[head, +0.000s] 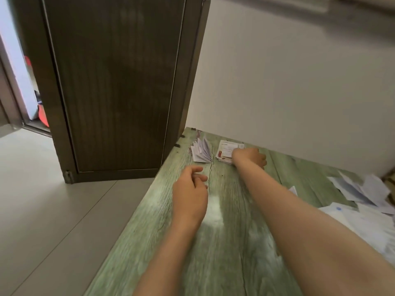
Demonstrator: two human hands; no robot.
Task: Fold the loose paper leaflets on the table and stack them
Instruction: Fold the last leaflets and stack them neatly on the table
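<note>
Right hand (249,157) on stack (226,151), fingers hidden; left hand (190,190) loosely curled, empty; fanned pile (202,153) beside stack.

Wall (277,92) just behind folded stacks (202,153)

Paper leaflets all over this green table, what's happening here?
A person is working through leaflets at the table. Their right hand reaches to a stack of folded leaflets near the wall; whether it grips one is hidden. The left hand hovers over bare wood, fingers loosely curled, holding nothing. A fanned pile of folded leaflets lies left of the stack, and loose unfolded sheets wait at the right edge.
</note>
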